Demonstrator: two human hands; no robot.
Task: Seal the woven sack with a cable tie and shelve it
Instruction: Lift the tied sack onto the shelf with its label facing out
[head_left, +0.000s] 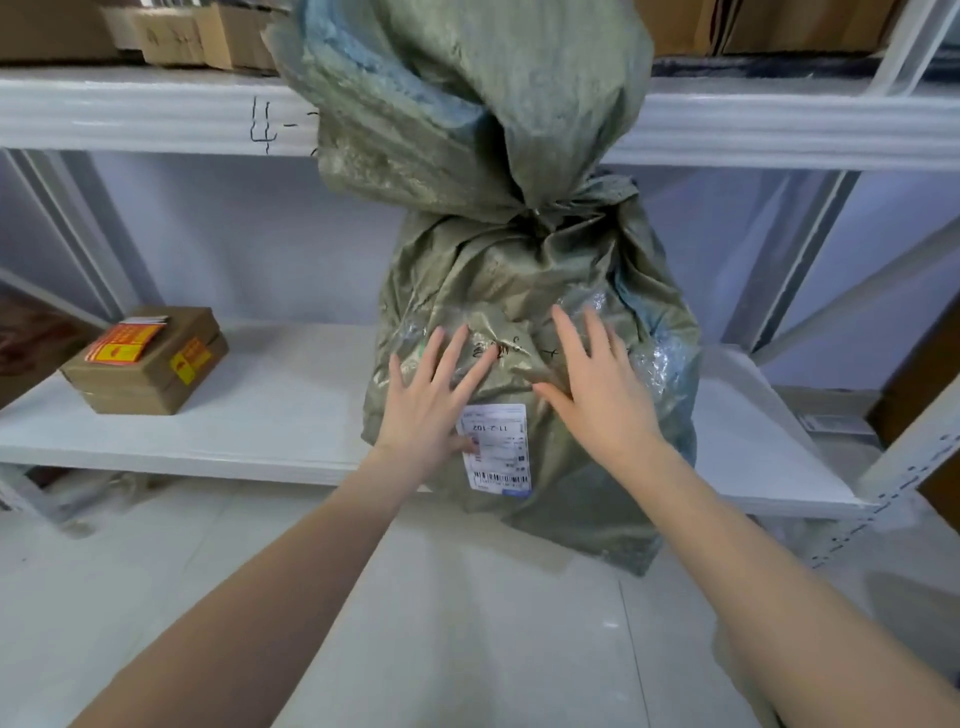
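Note:
A grey-green woven sack (524, 270) stands upright on the white shelf board (270, 415), its lower front hanging over the shelf's front edge. Its neck (535, 208) is cinched tight, and the loose top flares up past the shelf above. The tie itself is too small to make out. A white shipping label (498, 447) is stuck low on the sack's front. My left hand (431, 395) lies flat on the sack beside the label, fingers spread. My right hand (597, 384) presses flat on the sack's front right, fingers spread too.
A brown cardboard box (145, 364) with yellow and red stickers sits on the same shelf at the left. An upper shelf beam (156, 109) carries more cartons. Grey shelf uprights (795, 254) and diagonal braces stand at both sides. Pale floor tiles (467, 623) lie below.

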